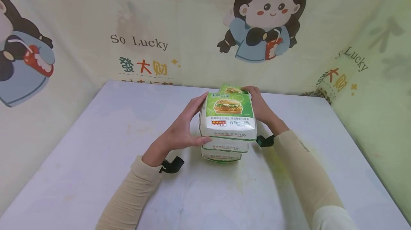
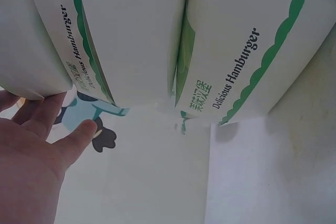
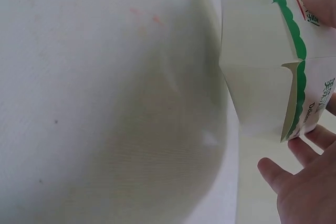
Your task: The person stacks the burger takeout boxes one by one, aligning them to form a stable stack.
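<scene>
Top box [image 1: 229, 123], green/white burger print, is uppermost of a 3-high stack mid-table; middle box [image 1: 224, 147] & bottom box [image 1: 221, 156] sit directly under. L hand [image 1: 171, 131] grips top box, thumb on front, fingers round L/far side, one finger spread off it. Rear box [image 1: 226, 89] is just behind stack, R hand [image 1: 261, 108] gripping it b/w thumb & fingers, smallest finger apart. Can't tell if rear box touches table [image 1: 112, 151]. Behind: cartoon-print cloth [image 1: 196, 26] w/ "So Lucky".
</scene>
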The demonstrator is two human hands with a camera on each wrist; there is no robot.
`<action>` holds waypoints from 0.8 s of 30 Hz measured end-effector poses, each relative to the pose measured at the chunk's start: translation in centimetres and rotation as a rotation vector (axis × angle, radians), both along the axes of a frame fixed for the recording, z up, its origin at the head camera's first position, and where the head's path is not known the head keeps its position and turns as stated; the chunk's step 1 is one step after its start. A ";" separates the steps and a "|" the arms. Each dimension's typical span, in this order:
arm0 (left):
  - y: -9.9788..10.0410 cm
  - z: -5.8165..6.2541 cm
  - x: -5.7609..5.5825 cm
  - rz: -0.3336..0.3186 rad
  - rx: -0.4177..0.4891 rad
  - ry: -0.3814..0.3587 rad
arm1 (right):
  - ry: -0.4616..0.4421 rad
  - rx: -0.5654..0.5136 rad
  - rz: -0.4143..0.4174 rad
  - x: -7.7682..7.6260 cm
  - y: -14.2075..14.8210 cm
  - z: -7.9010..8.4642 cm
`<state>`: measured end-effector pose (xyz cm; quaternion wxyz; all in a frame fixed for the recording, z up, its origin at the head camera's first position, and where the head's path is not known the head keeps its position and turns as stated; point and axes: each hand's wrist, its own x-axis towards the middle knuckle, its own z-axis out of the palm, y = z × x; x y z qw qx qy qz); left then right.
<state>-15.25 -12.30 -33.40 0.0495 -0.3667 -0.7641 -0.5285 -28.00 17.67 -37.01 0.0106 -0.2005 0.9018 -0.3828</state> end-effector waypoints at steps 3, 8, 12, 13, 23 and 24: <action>0.0 -0.1 0.1 0.000 0.000 -0.006 | -0.003 -0.024 -0.018 0.2 0.0 0.5; 0.0 -0.2 -0.1 0.001 -0.003 0.001 | 0.015 -0.087 -0.035 0.5 0.2 1.4; 0.0 -0.3 -0.1 0.002 -0.002 0.004 | 0.034 -0.112 -0.046 0.8 0.4 2.3; 0.0 -0.3 -0.1 0.002 0.000 0.004 | 0.036 -0.117 -0.051 0.8 0.5 2.6; 0.0 -0.2 0.0 -0.001 0.001 0.006 | 0.081 -0.186 -0.083 1.5 0.9 5.6; 0.0 -0.2 0.0 0.000 0.001 0.008 | 0.085 -0.197 -0.083 1.6 0.9 6.0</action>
